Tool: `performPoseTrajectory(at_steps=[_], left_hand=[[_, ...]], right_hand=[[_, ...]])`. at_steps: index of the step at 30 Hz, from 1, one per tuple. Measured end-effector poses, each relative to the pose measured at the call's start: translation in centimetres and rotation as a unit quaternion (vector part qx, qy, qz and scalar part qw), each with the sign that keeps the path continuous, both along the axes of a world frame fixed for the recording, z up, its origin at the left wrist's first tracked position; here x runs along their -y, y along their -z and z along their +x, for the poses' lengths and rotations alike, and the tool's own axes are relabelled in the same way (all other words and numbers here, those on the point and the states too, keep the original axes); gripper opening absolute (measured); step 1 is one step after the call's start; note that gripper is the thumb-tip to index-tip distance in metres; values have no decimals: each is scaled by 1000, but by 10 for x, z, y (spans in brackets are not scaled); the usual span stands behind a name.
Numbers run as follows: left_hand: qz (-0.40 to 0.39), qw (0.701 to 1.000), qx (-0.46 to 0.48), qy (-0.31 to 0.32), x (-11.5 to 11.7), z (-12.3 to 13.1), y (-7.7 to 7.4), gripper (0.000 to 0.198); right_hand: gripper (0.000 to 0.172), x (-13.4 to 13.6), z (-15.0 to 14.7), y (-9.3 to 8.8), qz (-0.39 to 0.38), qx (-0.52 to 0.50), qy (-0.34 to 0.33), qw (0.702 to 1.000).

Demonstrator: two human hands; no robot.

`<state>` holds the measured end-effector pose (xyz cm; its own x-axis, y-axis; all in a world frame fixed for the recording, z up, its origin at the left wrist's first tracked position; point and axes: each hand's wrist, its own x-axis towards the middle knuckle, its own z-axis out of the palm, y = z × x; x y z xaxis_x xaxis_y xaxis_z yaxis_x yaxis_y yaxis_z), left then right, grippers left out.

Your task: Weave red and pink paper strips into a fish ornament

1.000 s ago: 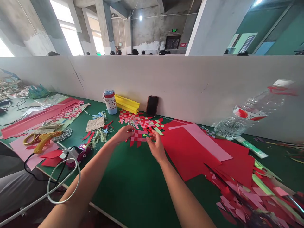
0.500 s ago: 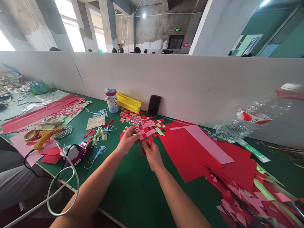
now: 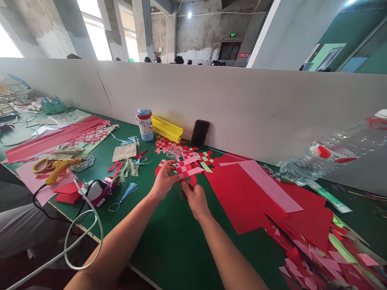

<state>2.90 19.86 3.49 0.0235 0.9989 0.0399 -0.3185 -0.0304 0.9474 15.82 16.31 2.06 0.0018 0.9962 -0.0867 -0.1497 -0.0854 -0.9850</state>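
Note:
A small woven paper fish (image 3: pixel 185 168) in red and pink, with a round eye at its left end, is held up over the green table. My left hand (image 3: pixel 165 178) pinches its left end between thumb and fingers. At its lower right edge my right hand (image 3: pixel 195 197) is closed on a red strip of the fish; some of those fingertips are hidden. Just beyond lie more woven paper pieces (image 3: pixel 206 159) in red, pink and green, with a heap of tiny shiny bits (image 3: pixel 174 152) among them.
Red paper sheets (image 3: pixel 236 201) and cut scraps (image 3: pixel 317 257) spread to the right, near a large plastic bottle (image 3: pixel 335 153). A phone (image 3: pixel 200 133), a yellow holder (image 3: pixel 167 129) and a cup (image 3: pixel 145 125) stand by the partition. Leftward are tassels (image 3: pixel 128 193), a glue gun (image 3: pixel 62 169) and a power strip (image 3: pixel 98 193).
The view has shifted slightly, so most things sit a little further right. Both hands keep hold of the woven fish, which is turned slightly.

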Motion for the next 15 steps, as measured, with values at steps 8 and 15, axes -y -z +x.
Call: performPoseTrajectory(at_steps=[8, 15], left_hand=[[-13, 1000, 16, -7, 2, 2, -4, 63], [-26, 999, 25, -19, 1, 1, -5, 58]], right_hand=[[40, 1, 0, -2, -3, 13, 7, 1000], [42, 2, -4, 2, -10, 10, 6, 1000]])
